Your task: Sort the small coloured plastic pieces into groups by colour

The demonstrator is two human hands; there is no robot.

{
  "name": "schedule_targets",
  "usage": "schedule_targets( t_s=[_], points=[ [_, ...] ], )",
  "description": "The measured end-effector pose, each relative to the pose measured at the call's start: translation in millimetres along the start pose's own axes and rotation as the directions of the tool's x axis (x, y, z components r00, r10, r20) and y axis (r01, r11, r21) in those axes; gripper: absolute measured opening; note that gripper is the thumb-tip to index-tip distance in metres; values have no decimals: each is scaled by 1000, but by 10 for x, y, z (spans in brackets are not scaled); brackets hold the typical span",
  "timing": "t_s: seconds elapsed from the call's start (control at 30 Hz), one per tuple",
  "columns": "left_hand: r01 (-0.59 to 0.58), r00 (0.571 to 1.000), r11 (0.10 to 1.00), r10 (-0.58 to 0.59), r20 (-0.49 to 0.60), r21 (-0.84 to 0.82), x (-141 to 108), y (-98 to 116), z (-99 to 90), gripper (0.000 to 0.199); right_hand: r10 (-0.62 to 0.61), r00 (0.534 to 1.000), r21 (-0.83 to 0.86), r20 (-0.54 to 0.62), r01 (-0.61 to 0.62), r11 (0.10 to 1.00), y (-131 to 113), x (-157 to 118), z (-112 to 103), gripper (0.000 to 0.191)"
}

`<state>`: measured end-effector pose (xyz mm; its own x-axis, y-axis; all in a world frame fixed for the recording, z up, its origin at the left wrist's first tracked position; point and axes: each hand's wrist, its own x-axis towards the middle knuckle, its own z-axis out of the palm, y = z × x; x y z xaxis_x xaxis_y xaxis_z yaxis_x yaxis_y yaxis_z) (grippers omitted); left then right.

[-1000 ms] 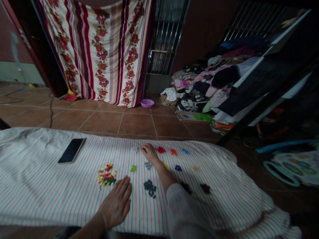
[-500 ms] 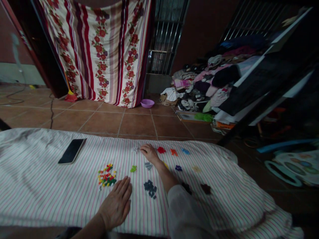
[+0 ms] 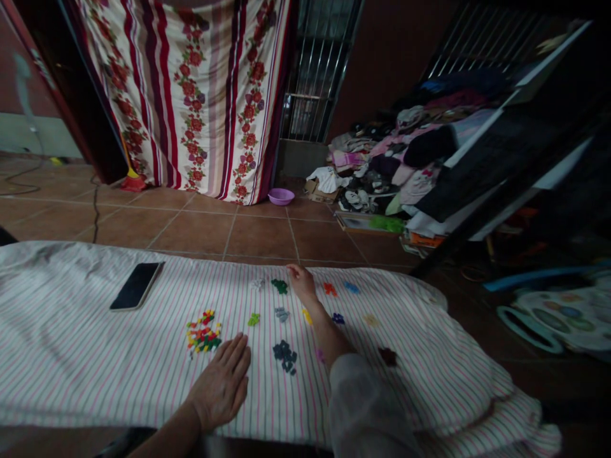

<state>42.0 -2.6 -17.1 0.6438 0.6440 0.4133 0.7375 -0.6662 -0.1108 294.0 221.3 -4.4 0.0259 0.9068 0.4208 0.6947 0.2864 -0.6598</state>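
Observation:
My left hand [image 3: 223, 381] lies flat on the striped cloth [image 3: 119, 375], fingers stretched out, just below a mixed pile of red, yellow, white and green pieces [image 3: 204, 333]. My right hand [image 3: 301, 282] is at the back row, its fingers drawn together above the cloth; what they hold, if anything, is too small to name. Left of it sit dark green pieces [image 3: 279, 287] and pale grey pieces [image 3: 258, 284]; to its right are orange pieces [image 3: 330, 289] and blue pieces [image 3: 352, 287]. The red pile is hidden behind this hand.
A phone [image 3: 137, 286] lies at the left of the cloth. Grey [image 3: 281, 314], light green [image 3: 253, 319], dark grey [image 3: 285, 356], navy [image 3: 338, 318] and brown [image 3: 388, 356] piles are nearer me. Beyond, a purple basin [image 3: 281, 196] stands on the floor.
My right hand has moved right, from over the dark green pile to the red pile, uncovering the green and hiding the red. My left hand stays flat. The view has shifted slightly.

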Motion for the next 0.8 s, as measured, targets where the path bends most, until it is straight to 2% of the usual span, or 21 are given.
schedule_targets(
  t_s=[0.07, 0.13, 0.23, 0.33, 0.5, 0.7, 0.8],
  points=[
    [0, 1000, 1000, 0, -1, -2, -9, -1, 16, 47, 64, 993, -68, -101, -71, 995, 75, -17, -193, 26],
    [1, 1000, 1000, -1, 1, -8, -17, -2, 32, 47, 93, 986, -156, -137, -114, 981, 163, -41, -394, 27],
    [6, 1000, 1000, -6, -2, -19, -23, -2, 47, 46, 135, 990, -277, -44, -142, 950, 286, -86, -636, 24],
    [3, 1000, 1000, -3, -7, -14, -21, -2, 44, 45, 189, 979, -351, 80, -150, 924, 357, -143, -735, 23],
    [-10, 1000, 1000, 10, -8, 13, -15, -4, 34, 45, 142, 971, -444, 192, -44, 895, 351, -216, -609, 36],
    [1, 1000, 1000, -1, -14, -4, -27, -4, 59, 46, 151, 975, -494, 161, -52, 868, 361, -238, -350, 46],
    [1, 1000, 1000, -1, -12, -8, -29, -3, 64, 48, 129, 982, -478, 140, -47, 877, 386, -236, -283, 40]
  ],
)
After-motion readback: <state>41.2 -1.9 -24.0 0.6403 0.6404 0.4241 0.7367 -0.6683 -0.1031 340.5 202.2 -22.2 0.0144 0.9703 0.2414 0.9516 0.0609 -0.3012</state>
